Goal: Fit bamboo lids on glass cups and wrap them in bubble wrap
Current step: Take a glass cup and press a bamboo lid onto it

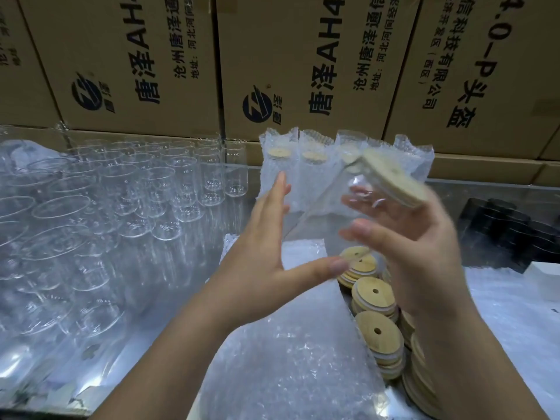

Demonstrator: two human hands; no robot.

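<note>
Mid-frame, the right grip (418, 247) cradles the tilted lidded cup (363, 189), left grip (269, 237) wide open, probably bound for the bubble wrap (288, 344) below.

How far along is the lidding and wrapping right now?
Done: a row of wrapped cups stands against the boxes. In hand: the right hand holds a tilted lidded cup, not yet wrapped, the left hand open beside it. Left: many bare glasses, stacked bamboo lids and bubble wrap sheets waiting.
</note>
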